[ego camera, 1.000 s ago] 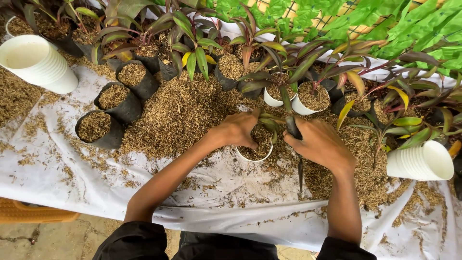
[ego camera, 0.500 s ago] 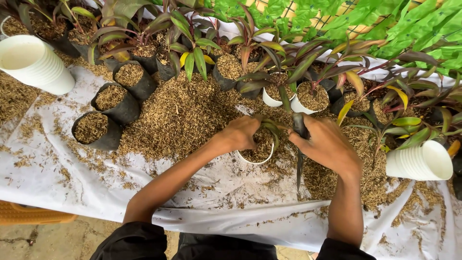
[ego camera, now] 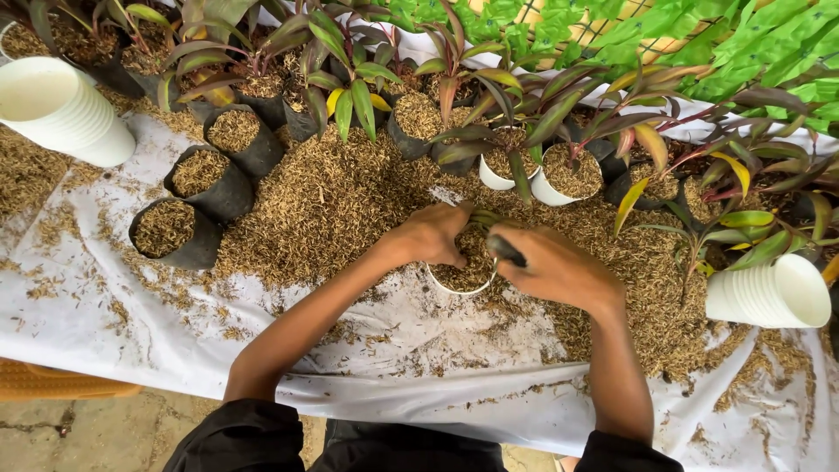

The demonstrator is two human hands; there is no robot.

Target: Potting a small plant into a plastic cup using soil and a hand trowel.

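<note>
At the middle of the frame the left hand (ego camera: 433, 234) curls over the far rim of a small white cup (ego camera: 461, 278), fingers bent and pressed into the brown husk filling inside it, so it is closed around the cup's edge rather than spread wide. The right hand (ego camera: 555, 269) sits just right of it, touching the same cup, its fingers wrapped narrowly around a dark stem or handle (ego camera: 507, 251); which of the two it is cannot be told. The cup stands on a white sheet (ego camera: 393, 350), at the lower edge of a broad heap of loose husk (ego camera: 323, 205) that spreads across the centre.

Left of the hands, three black grow bags (ego camera: 179, 232) filled with husk lie in a slanting row toward the upper left. Beyond them, at the upper left edge, a stack of white cups (ego camera: 57, 109) lies on its side. A second stack of white cups (ego camera: 769, 295) lies on its side at the right edge, well apart from the hands. Across the top of the frame, potted plants with green, red and yellow leaves (ego camera: 350, 83) stand in black bags and white cups (ego camera: 564, 179), with green netting (ego camera: 699, 35) at the upper right.
</note>
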